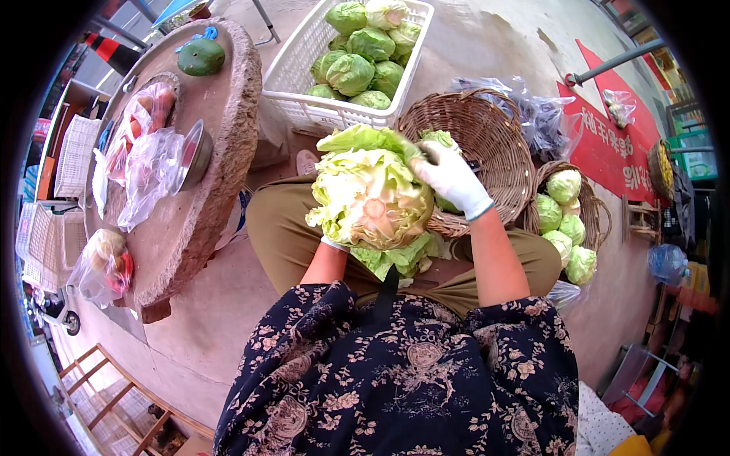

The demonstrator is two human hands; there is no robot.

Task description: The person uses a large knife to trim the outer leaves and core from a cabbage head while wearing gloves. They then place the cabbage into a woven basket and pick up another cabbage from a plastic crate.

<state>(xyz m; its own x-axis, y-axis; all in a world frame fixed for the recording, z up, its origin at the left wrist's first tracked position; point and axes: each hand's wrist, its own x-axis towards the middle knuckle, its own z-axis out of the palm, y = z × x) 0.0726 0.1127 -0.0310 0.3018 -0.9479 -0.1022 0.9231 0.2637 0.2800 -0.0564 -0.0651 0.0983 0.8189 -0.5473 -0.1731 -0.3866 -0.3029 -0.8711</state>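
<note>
A large pale green cabbage (372, 194), its cut stem end facing me, is held over my lap. My left hand (334, 243) in a white glove supports it from below; the cabbage hides most of its fingers. At the cabbage's right upper edge, my right hand (452, 178), also gloved, is closed with curled fingers against an outer leaf. Motion smears its fingertips. A small dark end (474, 165) shows beside that glove, too little to name. Loose green leaves (399, 260) lie under the cabbage between my legs.
A white plastic crate (277, 87) of cabbages stands ahead. To the right are a wicker basket (506, 163) and a smaller basket (604, 220) with several cabbages. On the left, a round stone table (175, 258) carries bagged produce (144, 163), a metal bowl (199, 156) and a green gourd (201, 57).
</note>
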